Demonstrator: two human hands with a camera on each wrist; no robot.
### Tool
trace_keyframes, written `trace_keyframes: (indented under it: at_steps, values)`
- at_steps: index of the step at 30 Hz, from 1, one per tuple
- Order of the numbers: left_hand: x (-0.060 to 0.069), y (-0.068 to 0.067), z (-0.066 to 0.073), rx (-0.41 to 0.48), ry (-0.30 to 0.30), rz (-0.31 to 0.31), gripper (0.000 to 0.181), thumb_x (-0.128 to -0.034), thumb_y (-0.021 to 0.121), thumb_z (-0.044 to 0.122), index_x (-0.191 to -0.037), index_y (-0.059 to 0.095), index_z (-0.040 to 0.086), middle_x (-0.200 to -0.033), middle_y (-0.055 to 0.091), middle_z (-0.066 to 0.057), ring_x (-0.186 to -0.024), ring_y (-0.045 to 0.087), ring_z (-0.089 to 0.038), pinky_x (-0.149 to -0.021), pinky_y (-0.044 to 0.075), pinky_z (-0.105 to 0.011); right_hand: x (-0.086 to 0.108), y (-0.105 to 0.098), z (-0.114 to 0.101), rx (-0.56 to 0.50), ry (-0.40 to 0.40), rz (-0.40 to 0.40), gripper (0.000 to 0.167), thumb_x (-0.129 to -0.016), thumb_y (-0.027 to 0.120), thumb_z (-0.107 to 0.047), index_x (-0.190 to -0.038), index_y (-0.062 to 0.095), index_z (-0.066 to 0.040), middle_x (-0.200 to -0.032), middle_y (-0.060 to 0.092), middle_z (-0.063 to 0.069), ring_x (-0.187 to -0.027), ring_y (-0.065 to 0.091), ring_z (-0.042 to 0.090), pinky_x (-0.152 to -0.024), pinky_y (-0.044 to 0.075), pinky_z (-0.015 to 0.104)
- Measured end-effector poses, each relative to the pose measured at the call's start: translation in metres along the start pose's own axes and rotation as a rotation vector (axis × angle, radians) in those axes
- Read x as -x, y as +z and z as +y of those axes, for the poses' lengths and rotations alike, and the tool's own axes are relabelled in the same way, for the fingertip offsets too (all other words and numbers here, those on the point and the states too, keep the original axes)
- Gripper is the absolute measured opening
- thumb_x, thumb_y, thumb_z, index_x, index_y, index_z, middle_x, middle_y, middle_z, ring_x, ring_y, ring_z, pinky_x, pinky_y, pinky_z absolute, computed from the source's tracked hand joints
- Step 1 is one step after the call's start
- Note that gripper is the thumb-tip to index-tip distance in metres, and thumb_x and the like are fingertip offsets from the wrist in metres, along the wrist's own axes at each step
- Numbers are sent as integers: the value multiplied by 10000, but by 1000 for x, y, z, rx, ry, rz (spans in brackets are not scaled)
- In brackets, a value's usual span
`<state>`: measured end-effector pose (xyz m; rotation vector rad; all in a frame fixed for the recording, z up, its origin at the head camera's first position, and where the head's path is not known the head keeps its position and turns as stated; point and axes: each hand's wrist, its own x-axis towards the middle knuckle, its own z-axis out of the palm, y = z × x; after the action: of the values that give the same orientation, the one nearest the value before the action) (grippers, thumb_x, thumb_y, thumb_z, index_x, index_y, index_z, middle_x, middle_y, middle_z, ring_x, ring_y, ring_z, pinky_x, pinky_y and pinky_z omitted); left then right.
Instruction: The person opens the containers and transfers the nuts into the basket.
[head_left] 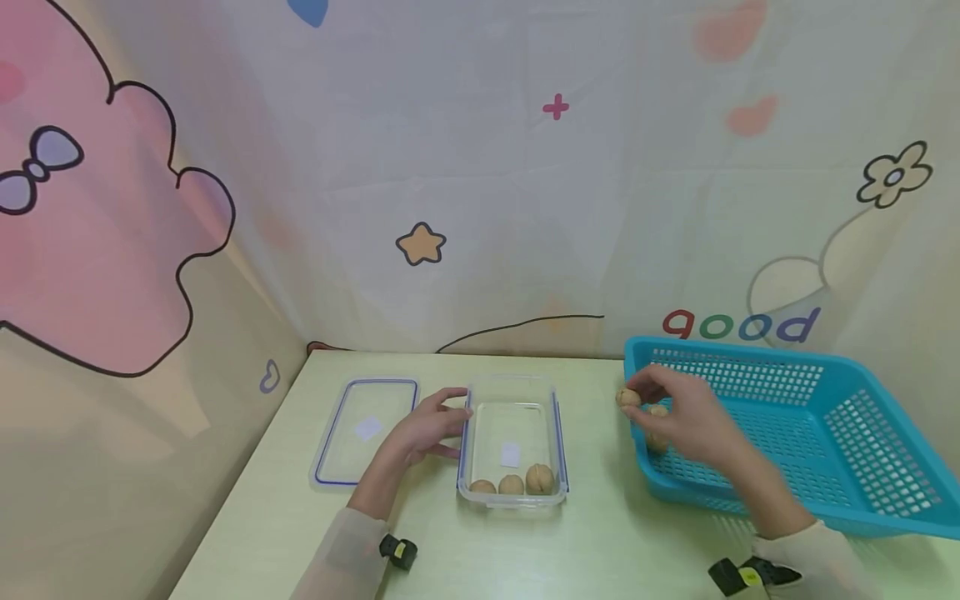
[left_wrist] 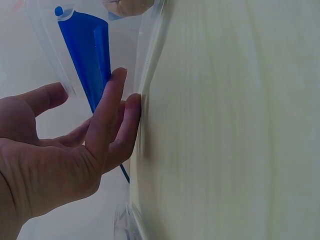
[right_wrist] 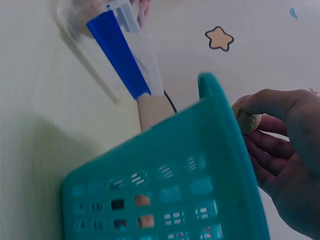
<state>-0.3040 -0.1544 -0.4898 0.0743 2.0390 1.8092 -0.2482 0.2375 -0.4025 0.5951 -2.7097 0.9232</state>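
A clear plastic container [head_left: 512, 417] with blue side strips stands mid-table, and three walnuts [head_left: 540, 479] lie in a row at its near end. My left hand [head_left: 432, 427] touches the container's left side with extended fingers, seen also against the blue strip in the left wrist view. Over the left rim of a blue basket [head_left: 750, 492], my right hand [head_left: 693, 417] pinches a walnut [head_left: 627, 398] between thumb and fingers. More walnuts [head_left: 657, 442] lie in the basket below that hand, partly hidden by it. In the right wrist view the pinched walnut [right_wrist: 246, 120] shows just beyond the rim.
A clear lid [head_left: 367, 429] with a blue seal lies flat on the table, left of the container. The pale table [head_left: 600, 550] ends at a printed cloth backdrop [head_left: 510, 183]. The basket's raised rim stands between its walnuts and the container.
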Motion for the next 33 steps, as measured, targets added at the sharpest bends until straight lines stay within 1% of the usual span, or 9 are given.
trace_keyframes:
  at_steps: [4, 8, 10, 12, 14, 15, 17, 25, 33]
  values:
    - [2, 1, 0, 2, -1, 1, 593, -1073, 628, 210, -1607, 400, 92, -1401, 521, -266, -1192, 674, -396, -788, 664, -478, 7, -5, 14, -11, 4, 6, 236, -951, 825, -163, -1142, 711, -84, -1042, 729, 19, -968, 690, 241, -803, 591, 267]
    - [2, 2, 1, 3, -6, -3, 595, -1075, 626, 208, -1610, 394, 87, -1396, 522, -268, -1191, 677, -401, -779, 666, -468, 15, -8, 32, 8, 41, 21, 248, -953, 823, -161, -1153, 701, -81, -1052, 731, 37, -977, 699, 267, -805, 590, 240]
    - [2, 1, 1, 5, -7, -1, 593, -1075, 626, 207, -1610, 396, 91, -1394, 524, -266, -1189, 679, -398, -776, 666, -464, 18, -8, 41, 19, 58, 23, 241, -962, 810, -145, -1159, 695, -69, -1061, 731, 61, -987, 702, 301, -824, 617, 314]
    - [2, 1, 1, 7, -6, 2, 590, -1074, 626, 205, -1608, 401, 96, -1394, 523, -263, -1192, 677, -396, -774, 666, -463, 20, -9, 49, 28, 70, 29, 233, -972, 796, -135, -1164, 692, -55, -1074, 732, 90, -1000, 704, 337, -845, 635, 425]
    - [2, 0, 1, 3, 0, 3, 591, -1074, 626, 205, -1608, 400, 92, -1392, 523, -263, -1194, 677, -394, -773, 667, -463, 21, -10, 54, 37, 71, 33, 227, -973, 786, -112, -1164, 687, -38, -1082, 730, 118, -1011, 702, 372, -863, 622, 540]
    - [2, 0, 1, 3, 2, 3, 592, -1073, 627, 206, -1607, 401, 91, -1389, 524, -263, -1193, 677, -393, -771, 667, -462, 21, -11, 56, 43, 68, 38, 224, -972, 783, -97, -1161, 685, -28, -1081, 729, 130, -1011, 702, 384, -866, 610, 581]
    - [2, -1, 1, 2, 1, 3, 592, -1073, 628, 208, -1607, 401, 92, -1387, 526, -262, -1195, 677, -392, -773, 667, -463, 21, -11, 59, 52, 70, 43, 229, -966, 784, -84, -1161, 684, -16, -1082, 729, 145, -1013, 703, 395, -871, 599, 613]
    - [1, -2, 1, 8, 1, -4, 592, -1074, 628, 211, -1608, 400, 95, -1393, 520, -262, -1198, 674, -396, -787, 664, -471, 18, -6, 67, 103, 91, 0, 238, -957, 794, -80, -1156, 689, -2, -1094, 730, 171, -1010, 695, 378, -882, 597, 601]
    - [1, -2, -1, 6, 5, -13, 592, -1076, 626, 211, -1609, 397, 93, -1389, 515, -269, -1195, 674, -396, -787, 665, -475, 20, -4, 73, 122, 80, 11, 196, -943, 793, -49, -1103, 687, -8, -1047, 722, 146, -969, 694, 353, -864, 604, 589]
